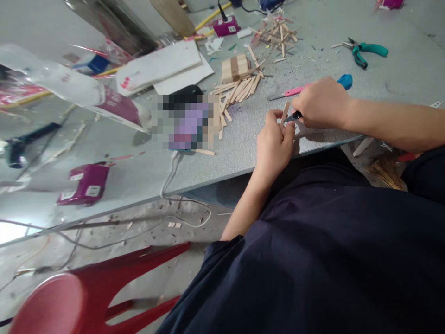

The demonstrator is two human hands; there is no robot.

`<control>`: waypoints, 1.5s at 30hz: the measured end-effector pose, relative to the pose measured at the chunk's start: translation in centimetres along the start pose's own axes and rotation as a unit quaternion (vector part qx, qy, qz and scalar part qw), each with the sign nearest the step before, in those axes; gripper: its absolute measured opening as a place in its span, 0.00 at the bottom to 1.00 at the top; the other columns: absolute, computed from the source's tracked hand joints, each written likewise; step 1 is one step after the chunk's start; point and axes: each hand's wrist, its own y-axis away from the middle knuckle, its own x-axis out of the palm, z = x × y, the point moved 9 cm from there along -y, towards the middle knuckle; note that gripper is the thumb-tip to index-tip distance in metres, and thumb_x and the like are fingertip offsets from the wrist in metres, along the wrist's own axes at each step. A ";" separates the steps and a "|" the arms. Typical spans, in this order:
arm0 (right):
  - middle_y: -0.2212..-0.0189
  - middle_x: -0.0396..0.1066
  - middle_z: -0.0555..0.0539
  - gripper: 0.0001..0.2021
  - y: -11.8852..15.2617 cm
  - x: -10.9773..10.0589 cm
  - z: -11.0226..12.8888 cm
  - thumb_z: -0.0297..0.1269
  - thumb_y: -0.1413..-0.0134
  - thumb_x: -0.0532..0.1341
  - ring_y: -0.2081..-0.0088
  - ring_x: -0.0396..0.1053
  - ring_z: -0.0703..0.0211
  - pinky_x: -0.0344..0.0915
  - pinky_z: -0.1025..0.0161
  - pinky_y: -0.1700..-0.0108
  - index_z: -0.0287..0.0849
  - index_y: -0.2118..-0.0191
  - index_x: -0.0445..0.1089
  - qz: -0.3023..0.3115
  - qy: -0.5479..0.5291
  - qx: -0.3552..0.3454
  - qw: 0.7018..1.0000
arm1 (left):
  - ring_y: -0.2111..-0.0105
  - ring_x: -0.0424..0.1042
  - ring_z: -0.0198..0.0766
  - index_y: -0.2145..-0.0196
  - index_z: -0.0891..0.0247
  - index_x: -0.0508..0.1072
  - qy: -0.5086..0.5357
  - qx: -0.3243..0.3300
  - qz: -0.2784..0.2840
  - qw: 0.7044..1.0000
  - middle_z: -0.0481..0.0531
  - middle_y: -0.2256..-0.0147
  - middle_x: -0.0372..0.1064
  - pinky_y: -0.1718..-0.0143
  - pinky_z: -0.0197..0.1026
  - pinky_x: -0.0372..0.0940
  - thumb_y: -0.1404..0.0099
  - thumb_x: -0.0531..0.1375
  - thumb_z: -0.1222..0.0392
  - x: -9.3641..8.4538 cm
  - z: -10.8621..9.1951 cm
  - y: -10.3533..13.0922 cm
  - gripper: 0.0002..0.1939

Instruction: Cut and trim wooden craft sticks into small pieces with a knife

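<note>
My left hand (275, 141) pinches a wooden craft stick (285, 112), which pokes up between thumb and fingers near the table's front edge. Closed around a utility knife (296, 115) is my right hand (321, 102); the dark blade points left and meets the stick or lies right beside it. Most of the knife's handle is hidden in the fist. A pink-handled blade tool (292, 92) lies on the table just behind the right hand. Past that hand a blue handle end (345, 82) shows; I cannot tell which tool it belongs to.
Loose craft sticks (243, 90) and a banded bundle (236, 68) lie left of my hands, with a stick structure (280, 37) behind. Green pliers (370, 50) rest at back right. A cable (167, 178) hangs over the edge. A red stool (52, 301) stands at lower left.
</note>
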 end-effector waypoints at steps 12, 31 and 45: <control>0.35 0.87 0.25 0.36 1.5 -1.1 1.1 0.50 0.15 0.44 0.35 0.84 0.24 0.76 0.35 0.33 0.40 0.29 0.84 0.016 0.077 0.004 0.997 | 0.64 0.80 0.48 0.39 0.53 0.74 -0.015 0.026 -0.020 0.999 0.47 0.67 0.75 0.58 0.48 0.67 0.14 0.69 0.44 -0.1 0.1 0.1 0.16; 0.32 0.86 0.27 0.35 1.2 -1.3 1.3 0.45 0.18 0.45 0.35 0.83 0.25 0.76 0.34 0.37 0.39 0.27 0.82 -0.005 0.115 -0.044 0.992 | 0.79 0.56 0.35 0.48 0.51 0.74 0.161 -0.029 0.036 0.986 0.39 0.74 0.54 0.74 0.41 0.49 0.22 0.65 0.62 0.6 1.4 -0.4 0.08; 0.33 0.85 0.25 0.32 1.0 -0.9 1.1 0.45 0.13 0.46 0.38 0.83 0.30 0.74 0.40 0.39 0.36 0.29 0.82 0.016 0.135 -0.064 0.989 | 0.79 0.55 0.36 0.49 0.51 0.74 0.162 -0.021 0.023 0.986 0.39 0.76 0.54 0.75 0.41 0.49 0.25 0.65 0.63 0.6 1.8 -0.8 0.10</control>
